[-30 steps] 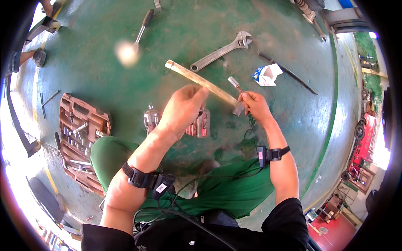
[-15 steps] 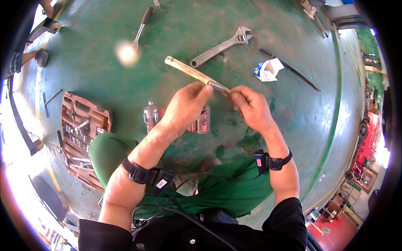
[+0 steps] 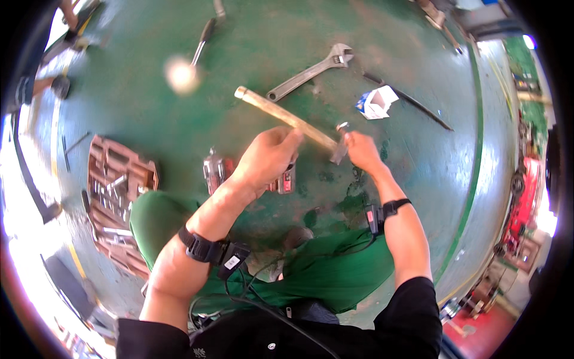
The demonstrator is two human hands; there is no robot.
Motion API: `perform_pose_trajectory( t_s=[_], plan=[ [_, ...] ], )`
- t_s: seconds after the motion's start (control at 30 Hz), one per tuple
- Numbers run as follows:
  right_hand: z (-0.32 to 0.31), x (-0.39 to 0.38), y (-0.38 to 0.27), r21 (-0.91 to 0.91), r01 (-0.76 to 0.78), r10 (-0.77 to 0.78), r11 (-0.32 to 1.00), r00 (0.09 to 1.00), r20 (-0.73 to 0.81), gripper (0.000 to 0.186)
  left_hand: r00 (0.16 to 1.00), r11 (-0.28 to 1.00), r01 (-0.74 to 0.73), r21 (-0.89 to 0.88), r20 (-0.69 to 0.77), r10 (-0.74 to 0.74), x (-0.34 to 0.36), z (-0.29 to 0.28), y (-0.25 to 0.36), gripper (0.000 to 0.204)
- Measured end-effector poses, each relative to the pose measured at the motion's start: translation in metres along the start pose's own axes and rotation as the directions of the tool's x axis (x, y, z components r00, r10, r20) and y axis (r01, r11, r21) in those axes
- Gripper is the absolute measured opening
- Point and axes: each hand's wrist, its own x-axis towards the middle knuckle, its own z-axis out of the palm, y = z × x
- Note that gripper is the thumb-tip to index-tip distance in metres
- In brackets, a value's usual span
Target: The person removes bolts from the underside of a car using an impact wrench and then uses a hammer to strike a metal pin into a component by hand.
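Observation:
A hammer with a long pale wooden handle (image 3: 272, 109) and a small metal head (image 3: 340, 143) is held over the green floor. My left hand (image 3: 269, 157) grips the handle near its head end. My right hand (image 3: 360, 151) is closed on the metal head. Under my left hand stands a small metal part with red pieces (image 3: 216, 169) on the floor, partly hidden by my fingers. Both wrists carry black bands with cables.
A large adjustable wrench (image 3: 311, 72) lies beyond the hammer. A thin dark rod (image 3: 412, 103) and a blue-white crumpled box (image 3: 376, 103) lie at the right. A brown socket-set case (image 3: 116, 197) lies open at the left. Another long-handled tool (image 3: 200, 45) lies at the far left.
The hammer's head end has tipped lower and moved right. My right hand has shifted right and closed on the metal head. My left hand keeps its hold on the handle.

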Motion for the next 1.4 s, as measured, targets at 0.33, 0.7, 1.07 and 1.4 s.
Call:
perform_pose_trajectory(
  t_s=[0.33,0.7,1.07,1.4],
  plan=[
    [0.000,0.006,0.031,0.652,-0.371,0.346,0.661,0.922,0.174,0.017,1.000,0.997,-0.010,-0.075,-0.024,0.008,0.007,0.001,-0.002,0.029],
    [0.042,0.122,0.051,0.042,-0.216,0.211,0.975,0.866,-0.454,0.018,0.986,0.924,0.161,-0.348,0.017,-0.165,-0.024,-0.019,0.009,0.028],
    [0.077,0.114,0.024,0.152,-0.132,0.165,0.979,0.961,-0.224,0.015,0.990,0.923,0.129,-0.362,-0.009,-0.142,-0.039,-0.033,0.004,0.022],
    [-0.009,0.068,-0.103,0.935,-0.197,-0.090,0.294,0.969,0.232,0.014,0.986,0.897,0.097,-0.431,-0.079,-0.145,-0.011,-0.044,0.010,0.019]
  ],
)
